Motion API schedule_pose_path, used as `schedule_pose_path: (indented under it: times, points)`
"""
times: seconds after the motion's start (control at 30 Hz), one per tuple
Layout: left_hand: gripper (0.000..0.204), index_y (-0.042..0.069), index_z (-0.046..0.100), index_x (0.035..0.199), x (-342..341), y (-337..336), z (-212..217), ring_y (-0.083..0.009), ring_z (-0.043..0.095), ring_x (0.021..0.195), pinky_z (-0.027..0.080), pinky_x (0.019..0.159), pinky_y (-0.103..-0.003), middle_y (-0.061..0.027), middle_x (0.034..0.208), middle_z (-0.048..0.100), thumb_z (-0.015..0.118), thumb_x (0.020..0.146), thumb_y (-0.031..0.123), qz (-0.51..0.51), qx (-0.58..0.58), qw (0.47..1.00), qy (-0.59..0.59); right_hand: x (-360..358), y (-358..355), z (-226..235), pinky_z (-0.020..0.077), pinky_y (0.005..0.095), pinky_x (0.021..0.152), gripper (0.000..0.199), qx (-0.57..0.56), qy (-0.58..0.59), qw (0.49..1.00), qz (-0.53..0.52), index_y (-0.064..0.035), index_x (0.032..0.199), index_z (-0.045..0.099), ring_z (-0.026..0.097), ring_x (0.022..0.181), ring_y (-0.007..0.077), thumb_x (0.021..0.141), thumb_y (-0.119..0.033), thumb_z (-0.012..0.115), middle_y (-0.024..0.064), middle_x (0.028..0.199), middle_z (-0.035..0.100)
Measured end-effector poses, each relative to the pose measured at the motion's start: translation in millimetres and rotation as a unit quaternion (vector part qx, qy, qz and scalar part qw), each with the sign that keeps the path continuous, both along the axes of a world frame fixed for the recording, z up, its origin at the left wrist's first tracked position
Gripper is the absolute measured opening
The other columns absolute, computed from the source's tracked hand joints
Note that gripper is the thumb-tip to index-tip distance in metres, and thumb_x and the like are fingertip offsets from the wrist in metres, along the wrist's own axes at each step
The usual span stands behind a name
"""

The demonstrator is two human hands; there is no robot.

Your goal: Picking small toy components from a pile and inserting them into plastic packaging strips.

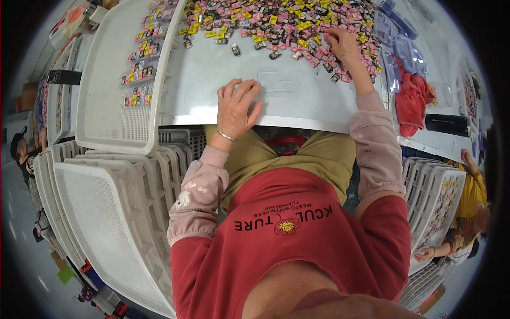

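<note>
A wide pile of small rectangular pieces (297,26), pink, yellow and black, covers the far part of the pale table. My right hand (344,47) reaches into the pile's right side, fingers bent down and drawn together among the pieces. Whatever lies between those fingertips is too small to make out. Near the table's front edge, my left hand (237,105) rests with its fingers apart and nothing held in them. Just beside its fingertips lies what looks like a clear plastic tray (276,82), its outline faint against the tabletop.
On the left, a white mesh tray (111,111) holds several filled clear packs (141,72). Bluish clear plastic trays (398,45), a red cloth (410,103) and a black cylinder (447,125) lie right. Stacked white crates (106,207) stand lower left. Other people (470,196) work at right.
</note>
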State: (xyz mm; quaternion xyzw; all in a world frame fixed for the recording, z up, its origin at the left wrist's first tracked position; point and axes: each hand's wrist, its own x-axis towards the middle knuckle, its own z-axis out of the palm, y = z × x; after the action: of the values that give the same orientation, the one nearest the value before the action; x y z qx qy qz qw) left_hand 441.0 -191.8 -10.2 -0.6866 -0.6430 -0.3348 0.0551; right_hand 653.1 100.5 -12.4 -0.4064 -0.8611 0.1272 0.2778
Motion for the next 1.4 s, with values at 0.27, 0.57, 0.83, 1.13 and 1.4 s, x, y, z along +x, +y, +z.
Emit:
schedule_pose_path:
  times: [0.27,0.57,0.83,1.13,1.4]
  points:
    - [0.033,0.01,0.063,0.105,1,2,-3,-0.0291,0.05,0.108,0.036,0.089,-0.04,-0.0038,0.113,0.059,0.068,0.074,0.017,-0.023,-0.029,0.999,0.005,-26,-15,12,0.0497,0.0415,0.077,0.021,0.109,-0.057,0.992,-0.019,-0.008,0.099,0.067,0.061,0.088,0.032,0.079,-0.015,0.063,0.0127,0.093,0.064]
    - [0.033,0.009,0.062,0.105,2,5,-4,-0.028,0.05,0.106,0.037,0.088,-0.039,-0.0044,0.11,0.059,0.068,0.073,0.015,-0.019,-0.022,1.0,-0.006,-52,-21,4,0.051,0.0345,0.067,0.027,-0.115,0.058,0.986,0.109,-0.0064,0.11,0.063,0.065,0.076,0.025,0.083,-0.009,0.06,0.0096,0.087,0.067]
    - [0.026,0.004,0.061,0.102,1,3,-2,-0.029,0.052,0.102,0.038,0.087,-0.039,-0.0086,0.107,0.059,0.062,0.076,0.007,0.0,0.003,0.998,-0.069,-33,-38,39,0.0508,0.0196,0.071,0.025,-0.51,0.264,0.805,0.152,-0.0027,0.114,0.061,0.065,0.084,0.0101,0.091,-0.012,0.059,0.0038,0.091,0.067]
    - [0.014,0.002,0.062,0.098,-15,5,-23,-0.023,0.058,0.08,0.046,0.07,-0.03,-0.0122,0.091,0.062,0.051,0.089,0.002,0.12,0.086,0.964,-0.219,-48,-86,23,0.0496,0.0221,0.071,0.027,-0.523,0.155,0.806,0.23,-0.0027,0.114,0.062,0.063,0.08,0.0092,0.088,-0.011,0.061,0.0032,0.093,0.066]
    - [0.019,0.003,0.062,0.096,7,-2,-4,-0.0291,0.054,0.097,0.041,0.086,-0.04,-0.0109,0.098,0.061,0.059,0.077,0.002,0.027,0.036,0.993,-0.106,-91,-115,12,0.0486,0.0248,0.061,0.015,-0.351,-0.021,0.88,0.318,0.0021,0.092,0.065,0.062,0.065,0.0115,0.078,-0.003,0.062,0.0072,0.077,0.066]
